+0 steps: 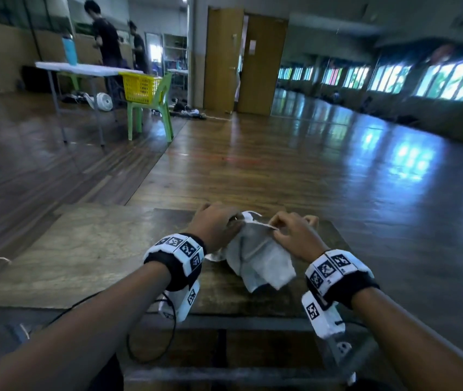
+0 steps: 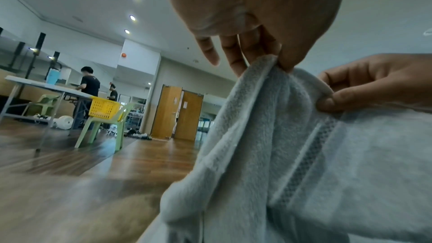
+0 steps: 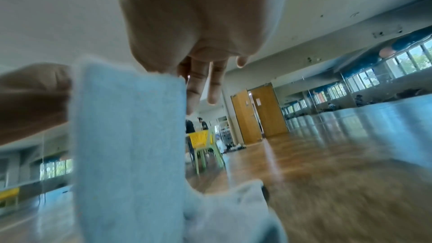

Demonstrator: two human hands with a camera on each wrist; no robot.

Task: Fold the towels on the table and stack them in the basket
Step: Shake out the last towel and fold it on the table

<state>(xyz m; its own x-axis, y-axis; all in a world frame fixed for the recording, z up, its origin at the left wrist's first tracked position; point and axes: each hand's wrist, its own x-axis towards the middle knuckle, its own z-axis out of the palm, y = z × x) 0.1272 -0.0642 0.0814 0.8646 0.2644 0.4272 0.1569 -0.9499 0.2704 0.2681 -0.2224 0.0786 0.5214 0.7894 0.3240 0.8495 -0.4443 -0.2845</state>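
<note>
- Two hands are working over one pale grey towel (image 1: 255, 258) that is lying bunched on the wooden desk (image 1: 83, 249), near its far edge.
- The left hand (image 1: 214, 227) is pinching the towel's hemmed upper edge between thumb and fingers (image 2: 236, 58); in the left wrist view the cloth is hanging down from that pinch in thick folds, with a woven band running along it.
- The right hand (image 1: 295, 235) is pinching the same edge just beside the left one, thumb pressing the hem against the curled fingers (image 2: 332, 103), so both hands are gripping the towel.
- In the right wrist view the towel (image 3: 131, 145) is hanging as a flat strip below the thumb, while the other fingers (image 3: 198, 84) are pointing loosely past it.
- The lower part of the towel is resting crumpled on the desk, between the two wrists.
- Both wrists are wearing black bands with white blocks printed with black square markers (image 1: 182, 249).
- A yellow basket (image 1: 140, 87) is sitting on a light green plastic chair (image 1: 151, 114), well apart from the desk across the wooden floor (image 1: 281, 170).
- Beside the chair a white folding table (image 1: 83, 69) is carrying a blue bottle (image 1: 70, 50), and two people in dark clothes (image 1: 106, 38) are standing behind it.
- Brown double doors (image 1: 247, 63) are standing open further back.
</note>
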